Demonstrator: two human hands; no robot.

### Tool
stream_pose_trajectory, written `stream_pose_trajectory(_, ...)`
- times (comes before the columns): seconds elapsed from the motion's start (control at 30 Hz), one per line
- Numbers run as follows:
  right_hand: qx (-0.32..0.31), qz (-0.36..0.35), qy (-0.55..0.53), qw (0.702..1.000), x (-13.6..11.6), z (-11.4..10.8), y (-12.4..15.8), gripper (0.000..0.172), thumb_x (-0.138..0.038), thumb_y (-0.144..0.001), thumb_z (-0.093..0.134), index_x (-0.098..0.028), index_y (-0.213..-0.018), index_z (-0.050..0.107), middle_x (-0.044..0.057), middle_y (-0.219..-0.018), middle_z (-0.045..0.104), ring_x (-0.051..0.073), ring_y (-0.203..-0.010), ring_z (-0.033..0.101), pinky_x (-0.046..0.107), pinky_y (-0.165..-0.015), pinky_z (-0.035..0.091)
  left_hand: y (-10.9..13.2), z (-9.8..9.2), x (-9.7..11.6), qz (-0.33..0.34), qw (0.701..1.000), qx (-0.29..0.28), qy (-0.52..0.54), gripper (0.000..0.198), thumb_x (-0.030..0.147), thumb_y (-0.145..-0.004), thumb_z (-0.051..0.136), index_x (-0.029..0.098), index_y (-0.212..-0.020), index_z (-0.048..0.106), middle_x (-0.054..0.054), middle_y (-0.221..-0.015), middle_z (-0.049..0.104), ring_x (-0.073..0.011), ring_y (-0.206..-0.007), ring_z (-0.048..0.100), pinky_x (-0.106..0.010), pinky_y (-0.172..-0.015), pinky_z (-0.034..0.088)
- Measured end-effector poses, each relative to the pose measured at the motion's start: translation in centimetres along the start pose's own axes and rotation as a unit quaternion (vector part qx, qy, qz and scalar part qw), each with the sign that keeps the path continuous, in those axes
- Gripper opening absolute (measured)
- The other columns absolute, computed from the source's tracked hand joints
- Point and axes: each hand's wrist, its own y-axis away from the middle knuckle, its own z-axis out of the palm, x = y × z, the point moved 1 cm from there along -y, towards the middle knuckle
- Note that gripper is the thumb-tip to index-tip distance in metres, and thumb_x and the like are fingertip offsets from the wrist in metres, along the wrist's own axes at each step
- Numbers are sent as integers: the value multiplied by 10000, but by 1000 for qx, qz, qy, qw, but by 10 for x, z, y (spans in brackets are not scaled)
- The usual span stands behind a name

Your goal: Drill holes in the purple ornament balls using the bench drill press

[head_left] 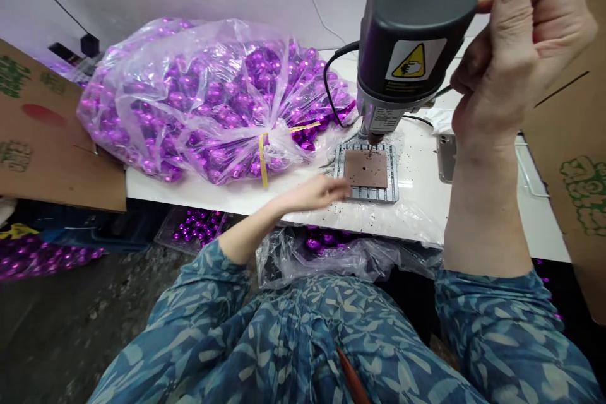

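A black bench drill press with a yellow warning label stands over the white table. My right hand is closed at the right side of its housing, fingers curled around the press's handle, which the fist mostly hides. Under the drill bit lies a brown square block with a small hole, on a slotted grey metal base. My left hand is at the base's front left edge, blurred by motion; whether its fingers hold anything does not show.
A tied clear bag of shiny purple balls fills the table's left side. More purple balls lie in plastic below the front edge. A phone is right of the base. Cardboard boxes flank both sides. Dark shavings are scattered around the base.
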Motion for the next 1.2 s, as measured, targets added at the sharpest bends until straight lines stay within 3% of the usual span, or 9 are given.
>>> stream_pose_trajectory(0.17,-3,-2,22,1000,-2,1,0,603,-782,-624,782,-204,-696,625,-89,-443,375,46,-337,299,317,-368,87,-51,-38,-34,-95,991,92,22,456,416,-961,739,217,-1367,680,-219,-1490,570,-382,-1287,666,-524,-1056,564)
stream_pose_trajectory(0.33,0,-6,67,998,0,-1,0,638,-836,-672,716,-211,-705,590,-88,-452,323,42,-343,258,318,-373,106,-90,-49,-59,-199,975,94,11,296,132,-938,671,139,-1229,721,-263,-1511,540,-434,-1273,679,-579,-1053,557)
stream_pose_trajectory(0.5,4,-7,84,996,4,-2,0,647,-866,-649,698,-233,-709,577,-83,-457,287,58,-357,197,318,-369,98,-86,-37,-70,-149,970,178,78,332,71,-924,586,186,-1218,691,-218,-1537,527,-377,-1218,657,-559,-1029,549)
stream_pose_trajectory(0.7,10,-18,55,998,5,-1,1,665,-852,-667,716,-204,-715,578,-96,-462,290,34,-347,187,300,-335,103,-64,-41,-68,-85,914,314,244,402,220,-988,605,251,-1387,632,-169,-1476,594,-317,-1309,620,-536,-1146,531)
stream_pose_trajectory(0.8,7,-11,54,998,5,0,0,682,-871,-673,690,-200,-722,575,-102,-456,289,34,-341,201,306,-328,108,-56,-40,-53,-50,840,247,480,376,346,-1070,512,287,-1432,596,-138,-1396,679,-257,-1177,709,-477,-1009,633)
stream_pose_trajectory(0.93,7,-14,56,998,3,-1,-1,609,-787,-646,733,-203,-700,567,-101,-435,303,34,-330,239,298,-337,107,-50,-31,-24,-78,671,85,732,360,409,-1123,444,226,-1356,648,-150,-1327,743,-221,-1056,769,-437,-963,669)
stream_pose_trajectory(1.07,-27,11,96,995,-1,-4,-3,531,-715,-699,697,-200,-725,569,-107,-443,344,24,-336,317,267,-344,121,-54,-22,-5,-167,506,54,844,257,293,-1080,589,168,-1284,683,-122,-1157,785,-184,-981,780,-347,-932,671)
stream_pose_trajectory(1.13,-38,21,94,995,-3,-5,-4,518,-703,-692,699,-204,-721,562,-110,-439,358,30,-333,330,278,-337,133,-57,-20,-1,-196,452,47,869,265,271,-1076,593,150,-1292,689,-115,-1097,787,-191,-979,784,-341,-921,672)
stream_pose_trajectory(1.2,-37,21,81,996,-5,-4,-4,509,-691,-683,705,-207,-716,552,-112,-438,366,36,-328,329,291,-332,140,-58,-20,1,-206,433,45,876,280,261,-1062,615,160,-1309,699,-108,-1093,787,-203,-1008,785,-360,-951,668)
